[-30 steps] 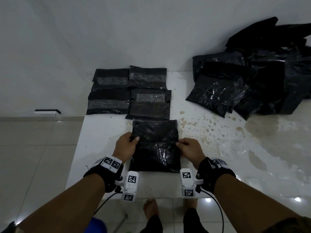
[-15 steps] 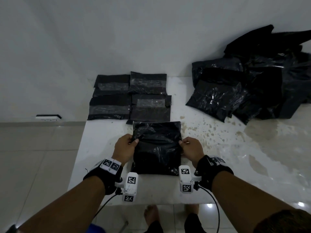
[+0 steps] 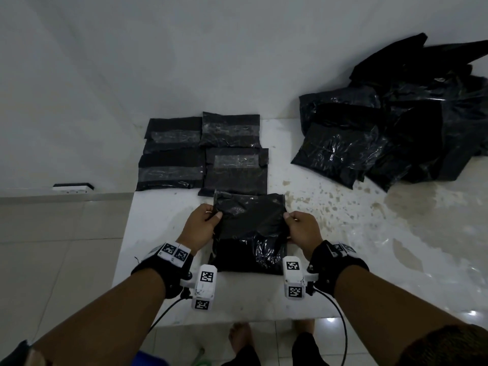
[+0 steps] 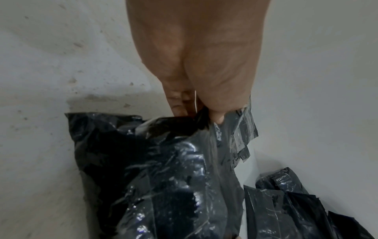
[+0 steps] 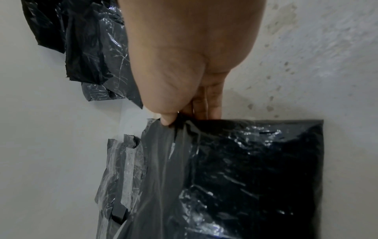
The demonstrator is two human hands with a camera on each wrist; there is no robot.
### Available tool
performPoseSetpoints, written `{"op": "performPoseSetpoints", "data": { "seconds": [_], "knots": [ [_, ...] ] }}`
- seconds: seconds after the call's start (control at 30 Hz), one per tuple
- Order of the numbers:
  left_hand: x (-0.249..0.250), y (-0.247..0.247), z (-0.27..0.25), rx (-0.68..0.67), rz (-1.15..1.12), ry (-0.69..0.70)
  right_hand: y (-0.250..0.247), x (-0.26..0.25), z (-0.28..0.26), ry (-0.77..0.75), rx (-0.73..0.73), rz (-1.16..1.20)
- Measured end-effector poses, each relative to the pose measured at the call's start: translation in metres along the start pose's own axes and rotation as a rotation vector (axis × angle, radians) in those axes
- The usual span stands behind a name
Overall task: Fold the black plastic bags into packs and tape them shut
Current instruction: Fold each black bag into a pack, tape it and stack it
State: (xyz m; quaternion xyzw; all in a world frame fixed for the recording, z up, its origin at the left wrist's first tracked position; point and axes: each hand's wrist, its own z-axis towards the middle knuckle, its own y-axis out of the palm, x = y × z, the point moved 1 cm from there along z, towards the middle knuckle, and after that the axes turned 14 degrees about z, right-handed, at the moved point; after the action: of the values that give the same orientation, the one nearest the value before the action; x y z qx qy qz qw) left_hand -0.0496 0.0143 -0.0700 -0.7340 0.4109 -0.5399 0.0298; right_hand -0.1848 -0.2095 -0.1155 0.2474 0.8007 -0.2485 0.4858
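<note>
Black bag (image 3: 249, 228) lies at the near table (image 3: 369, 260) edge, left hand (image 3: 198, 228) and right hand (image 3: 303, 228) pinching its side edges, folding in progress (untaped). Four taped packs (image 3: 203, 151) done beyond; unfolded pile (image 3: 396, 128) waits far right.

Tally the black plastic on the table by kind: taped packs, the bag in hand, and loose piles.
Taped packs: 4
Bag being folded, pinched by left hand and right hand: 1
Loose heap of unfolded bags: 1, bags inside uncountable
Total: 6
</note>
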Motion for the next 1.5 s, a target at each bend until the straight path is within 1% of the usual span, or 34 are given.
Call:
{"op": "performPoseSetpoints", "data": {
  "seconds": [0.1, 0.17, 0.27, 0.33, 0.43, 0.57, 0.67, 0.73, 0.8, 0.87, 1.0, 1.13, 1.27, 1.4, 1.5],
  "knots": [
    [0.001, -0.001, 0.000, -0.007, -0.008, 0.022, -0.001, -0.004, -0.005, 0.002, 0.038, 0.026],
    [-0.002, -0.004, 0.002, 0.030, -0.008, 0.023, -0.001, -0.007, -0.009, -0.001, 0.051, 0.037],
    [-0.006, -0.004, 0.006, 0.058, -0.019, 0.029, 0.001, -0.013, -0.013, 0.006, 0.008, 0.053],
    [-0.009, -0.004, 0.008, 0.025, -0.020, 0.023, 0.003, -0.011, -0.010, -0.009, -0.029, 0.002],
    [-0.011, -0.003, 0.006, -0.006, 0.017, 0.004, 0.003, -0.001, -0.003, -0.037, -0.024, -0.067],
    [-0.018, -0.005, 0.007, 0.010, 0.067, -0.017, 0.006, 0.003, -0.004, -0.056, 0.024, -0.080],
    [-0.020, -0.006, 0.006, 0.032, 0.006, -0.034, 0.006, 0.007, -0.003, -0.060, 0.043, -0.079],
    [-0.017, -0.005, 0.002, 0.010, -0.074, -0.048, 0.005, 0.008, -0.004, -0.077, 0.037, -0.110],
    [-0.014, -0.004, -0.003, -0.047, -0.130, -0.064, 0.004, 0.007, -0.007, -0.079, 0.029, -0.123],
    [-0.015, -0.004, -0.005, -0.079, -0.086, -0.047, 0.005, 0.007, -0.009, -0.068, 0.028, -0.087],
    [-0.016, -0.005, -0.008, -0.080, 0.032, -0.016, 0.007, 0.006, -0.014, -0.062, 0.039, -0.068],
    [-0.015, -0.005, -0.016, -0.090, -0.015, -0.026, 0.008, 0.005, -0.017, -0.069, 0.033, -0.065],
    [-0.017, 0.002, -0.030, -0.056, -0.067, -0.037, 0.003, -0.003, -0.027, -0.104, 0.023, -0.081],
    [-0.025, 0.013, -0.042, -0.044, -0.078, -0.064, -0.007, -0.001, -0.030, -0.098, 0.016, -0.080],
    [-0.022, 0.025, -0.049, -0.022, -0.094, -0.099, -0.020, -0.001, -0.026, -0.068, -0.034, -0.075]
  ]
}}
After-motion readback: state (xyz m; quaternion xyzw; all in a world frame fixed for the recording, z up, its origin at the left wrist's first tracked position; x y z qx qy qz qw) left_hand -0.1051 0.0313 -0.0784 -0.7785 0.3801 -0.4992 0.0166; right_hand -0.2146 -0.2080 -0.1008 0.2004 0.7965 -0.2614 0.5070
